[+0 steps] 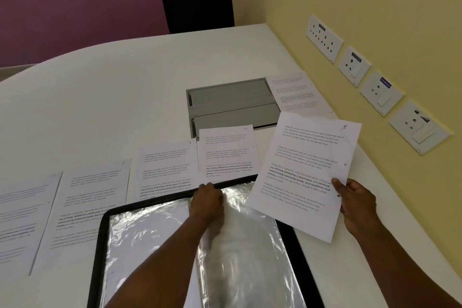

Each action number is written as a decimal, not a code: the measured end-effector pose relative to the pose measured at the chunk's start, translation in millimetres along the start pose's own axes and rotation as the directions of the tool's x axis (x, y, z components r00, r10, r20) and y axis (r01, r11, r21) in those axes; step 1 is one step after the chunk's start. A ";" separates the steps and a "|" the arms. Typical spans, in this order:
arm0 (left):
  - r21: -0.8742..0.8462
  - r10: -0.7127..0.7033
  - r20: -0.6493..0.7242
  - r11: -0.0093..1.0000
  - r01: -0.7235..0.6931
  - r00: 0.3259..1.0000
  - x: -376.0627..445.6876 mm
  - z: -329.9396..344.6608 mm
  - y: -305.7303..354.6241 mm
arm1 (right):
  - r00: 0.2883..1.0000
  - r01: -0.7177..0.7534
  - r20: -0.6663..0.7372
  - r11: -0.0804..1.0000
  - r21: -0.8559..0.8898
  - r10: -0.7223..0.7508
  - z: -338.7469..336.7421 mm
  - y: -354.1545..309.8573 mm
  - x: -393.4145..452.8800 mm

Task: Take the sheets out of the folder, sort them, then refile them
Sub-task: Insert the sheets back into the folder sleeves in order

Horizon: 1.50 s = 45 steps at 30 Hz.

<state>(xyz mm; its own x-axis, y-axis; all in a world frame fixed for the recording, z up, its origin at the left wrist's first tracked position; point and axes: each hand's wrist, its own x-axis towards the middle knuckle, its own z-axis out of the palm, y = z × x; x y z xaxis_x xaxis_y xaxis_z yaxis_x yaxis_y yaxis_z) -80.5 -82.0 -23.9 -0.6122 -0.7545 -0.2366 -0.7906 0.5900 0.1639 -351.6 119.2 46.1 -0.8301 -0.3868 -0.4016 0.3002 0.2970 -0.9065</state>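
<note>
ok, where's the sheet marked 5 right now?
In the head view, the sheet marked 5 is right of centre, held by the right hand above the table's right edge, beside the open folder.

— Where's the left hand (208,201)?
— Forearm stretched forward, fingers curled, pinching something at the tips.
— And the right hand (356,204)?
— Out to the side, thumb on top, gripping.

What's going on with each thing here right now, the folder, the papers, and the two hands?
Folder: lying open on the table, clear plastic sleeves showing.
Held sheet: lifted off the table, marked 5 at its corner.
Sheets on the table: spread flat in a row beyond the folder.
Left hand: gripping a plastic sleeve's top edge.
Right hand: pinching the held sheet's edge.
</note>
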 end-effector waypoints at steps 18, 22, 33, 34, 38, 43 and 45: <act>-0.351 0.138 0.182 0.934 -0.067 0.974 17.5 -28.0 -14.7 | 0.977 -0.114 0.206 0.956 0.271 0.058 139.9 -54.3 50.8; -0.401 0.106 0.183 0.916 -0.024 0.977 12.3 -28.9 -16.6 | 0.952 -0.181 0.291 0.945 0.274 0.098 175.6 -48.4 52.5; -0.562 0.169 0.218 0.827 -0.018 0.961 20.3 -47.4 -20.6 | 0.896 -0.345 0.399 0.870 0.353 0.194 221.0 -38.9 64.0; -0.562 0.175 0.216 0.827 -0.024 0.961 20.1 -45.9 -19.7 | 0.893 -0.345 0.407 0.873 0.345 0.192 223.6 -38.1 64.1; -0.548 0.161 0.190 0.836 -0.032 0.969 16.9 -36.8 -16.5 | 0.874 -0.315 0.451 0.919 0.237 0.183 232.8 -27.9 61.1; -0.525 0.072 0.069 0.851 -0.025 0.995 8.6 -31.8 -10.9 | 0.821 -0.208 0.530 0.976 -0.068 0.212 232.2 -8.7 62.4; -0.528 0.041 0.047 0.849 -0.010 0.998 6.5 -30.6 -13.0 | 0.799 -0.146 0.557 0.972 -0.184 0.226 227.6 -6.2 67.2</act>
<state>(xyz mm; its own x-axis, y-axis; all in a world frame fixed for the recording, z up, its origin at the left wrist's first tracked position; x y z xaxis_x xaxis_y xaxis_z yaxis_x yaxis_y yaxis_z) -74.8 -103.4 1.7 -0.6426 -0.7152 -0.2748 -0.6738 0.3567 0.6471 -302.3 -107.3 -5.0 -0.3333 -0.7285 -0.5984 0.3266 0.5062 -0.7982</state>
